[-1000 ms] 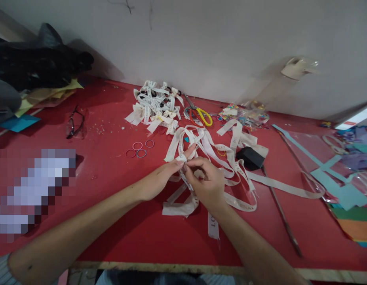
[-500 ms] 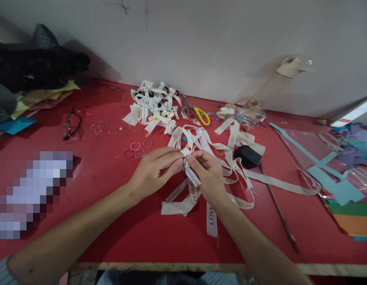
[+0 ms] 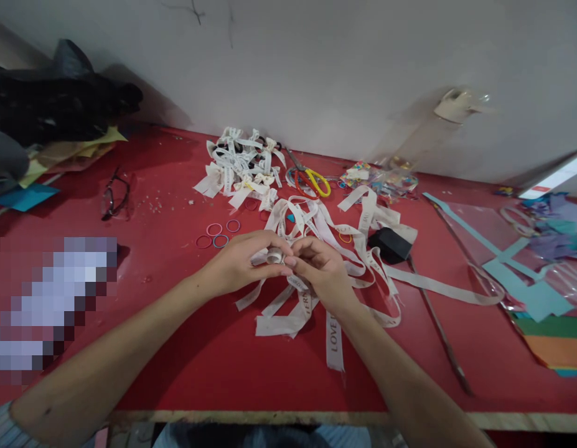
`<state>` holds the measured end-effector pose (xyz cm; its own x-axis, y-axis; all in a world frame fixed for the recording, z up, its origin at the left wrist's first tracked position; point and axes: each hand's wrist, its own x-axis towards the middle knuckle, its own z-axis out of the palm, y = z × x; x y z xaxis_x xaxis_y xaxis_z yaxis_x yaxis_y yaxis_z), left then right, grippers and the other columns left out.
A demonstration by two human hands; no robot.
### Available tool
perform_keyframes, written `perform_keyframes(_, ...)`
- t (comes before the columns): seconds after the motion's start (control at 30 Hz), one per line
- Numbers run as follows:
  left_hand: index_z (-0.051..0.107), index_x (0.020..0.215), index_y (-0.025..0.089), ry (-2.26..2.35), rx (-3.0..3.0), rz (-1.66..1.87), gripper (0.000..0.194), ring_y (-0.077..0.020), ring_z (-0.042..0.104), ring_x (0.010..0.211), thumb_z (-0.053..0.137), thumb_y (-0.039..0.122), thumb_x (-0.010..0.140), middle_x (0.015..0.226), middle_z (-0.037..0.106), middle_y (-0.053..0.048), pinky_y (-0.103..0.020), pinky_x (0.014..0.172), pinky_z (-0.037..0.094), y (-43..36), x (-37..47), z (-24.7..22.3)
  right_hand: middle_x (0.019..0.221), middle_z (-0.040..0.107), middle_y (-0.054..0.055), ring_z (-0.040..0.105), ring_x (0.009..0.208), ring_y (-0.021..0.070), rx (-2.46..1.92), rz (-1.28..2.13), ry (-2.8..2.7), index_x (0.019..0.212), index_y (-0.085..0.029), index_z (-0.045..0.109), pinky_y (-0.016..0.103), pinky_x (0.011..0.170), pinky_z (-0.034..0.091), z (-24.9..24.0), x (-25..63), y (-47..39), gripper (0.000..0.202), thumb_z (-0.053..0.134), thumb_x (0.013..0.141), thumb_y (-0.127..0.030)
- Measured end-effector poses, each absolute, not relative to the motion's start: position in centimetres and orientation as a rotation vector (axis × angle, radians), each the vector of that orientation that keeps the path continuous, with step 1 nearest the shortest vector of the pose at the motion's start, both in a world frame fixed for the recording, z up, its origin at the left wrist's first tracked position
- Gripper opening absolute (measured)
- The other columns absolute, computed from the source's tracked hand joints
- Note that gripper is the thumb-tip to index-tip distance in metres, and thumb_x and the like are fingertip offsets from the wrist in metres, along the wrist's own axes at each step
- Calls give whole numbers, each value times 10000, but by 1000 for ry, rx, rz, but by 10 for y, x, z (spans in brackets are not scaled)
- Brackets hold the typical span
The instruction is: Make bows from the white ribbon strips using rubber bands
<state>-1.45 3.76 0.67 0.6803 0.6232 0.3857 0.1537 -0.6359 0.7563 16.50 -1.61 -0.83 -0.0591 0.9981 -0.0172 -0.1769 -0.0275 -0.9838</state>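
Note:
My left hand pinches a looped piece of printed white ribbon between thumb and fingers. Close against it, my right hand is closed on the same ribbon, fingertips meeting those of the left. One ribbon tail slants down to the left below my left hand, and a printed tail hangs beneath the right. What lies between the fingertips is mostly hidden. Around and under both hands spreads a tangle of loose white ribbon with dark lettering. Several small elastic bands lie just left of my left hand.
Finished-looking ribbon bows are heaped near the wall, beside scissors with red and yellow handles. Eyeglasses lie at left. A black block and a thin rod are at right, near coloured paper on the red table.
The ribbon between my hands has turned; its loop now opens toward the left hand, and a tail shows at lower left. Both hands have shifted slightly.

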Motion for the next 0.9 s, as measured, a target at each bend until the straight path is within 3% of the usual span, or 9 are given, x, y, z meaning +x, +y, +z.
perform_keyframes(0.2,659,917,172,543,2232,1086,110,-108,625,730,689,245,840,816,664,-19,-213,684,494,39,-13,2,821,669,-15,609,678,82,-1032,1415,-1013,960,-232,700,168,579,500,-11,166,-17,225,768,754,-292)
perform_keyframes(0.37,663,967,179,469,2284,1197,151,-118,646,774,703,218,827,860,683,-36,-221,703,518,41,-13,-1,799,683,-25,644,674,85,-950,1448,-1012,939,-245,710,202,679,546,-12,168,-17,168,749,776,-255)
perform_keyframes(0.47,662,985,184,472,2288,1178,141,-118,661,801,678,191,845,886,698,-40,-223,728,530,41,-13,0,831,697,-26,666,729,93,-971,1399,-1055,973,-264,706,197,708,546,-10,169,-19,245,772,742,-217)
perform_keyframes(0.7,658,1000,174,458,2299,1211,146,-129,679,862,655,151,856,935,723,-57,-236,772,544,42,-14,1,767,683,0,650,626,119,-1123,1285,-1099,1009,-224,702,152,390,439,-9,169,-19,275,758,753,-307)
perform_keyframes(0.8,659,1023,180,468,2332,1190,166,-128,683,879,639,135,864,955,723,-54,-235,778,550,42,-14,0,766,682,-2,664,635,123,-1126,1249,-1087,1012,-233,701,154,394,445,-9,168,-19,261,743,773,-328)
perform_keyframes(0.9,661,1002,183,511,2363,1226,137,-132,687,868,643,163,868,932,722,-51,-243,774,558,41,-13,0,841,692,-2,668,643,114,-1198,1154,-1104,1011,-248,697,193,498,523,-7,167,-19,222,710,807,-337)
